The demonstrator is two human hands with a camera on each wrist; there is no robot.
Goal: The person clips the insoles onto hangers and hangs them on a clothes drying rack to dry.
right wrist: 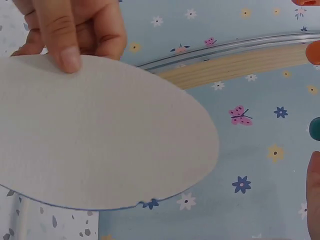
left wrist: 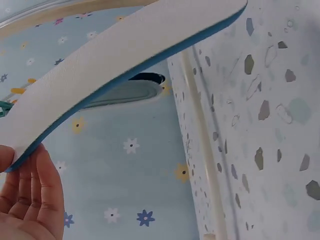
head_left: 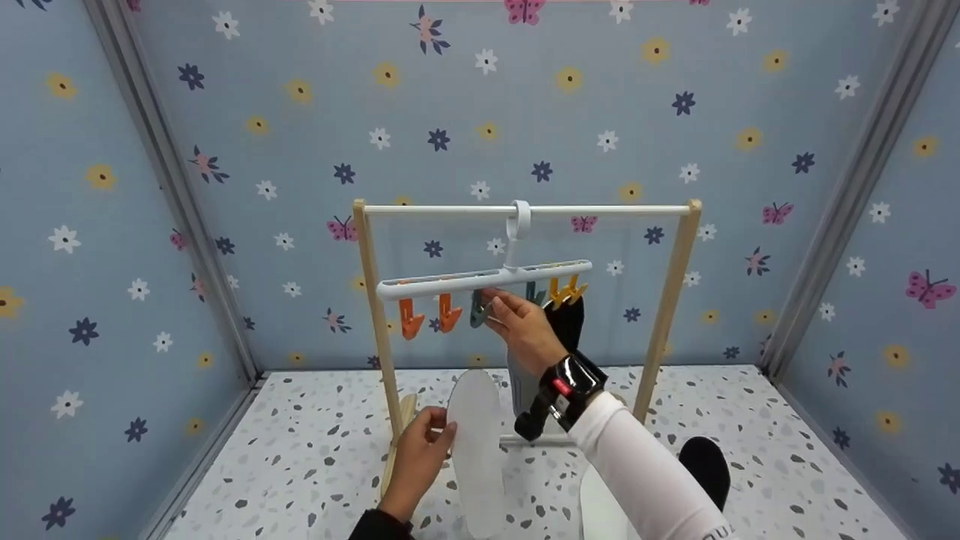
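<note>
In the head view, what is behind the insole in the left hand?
Behind the white insole, the speckled tabletop and a low white bar show past its edges; whatever it covers cannot be seen.

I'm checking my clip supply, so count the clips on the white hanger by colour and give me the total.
Orange clips: 2
Green clips: 2
Yellow clips: 2
Total: 6

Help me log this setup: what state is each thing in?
Held white insole: raised upright by left hand
Nearer green clip: in right hand, open or shut unclear
Orange clips: hanging, nothing clipped
Hanger: hooked over bar
Dark insole: hanging below yellow clips
Black insole: lying on tabletop
Other white insole: lying, partly hidden
</note>
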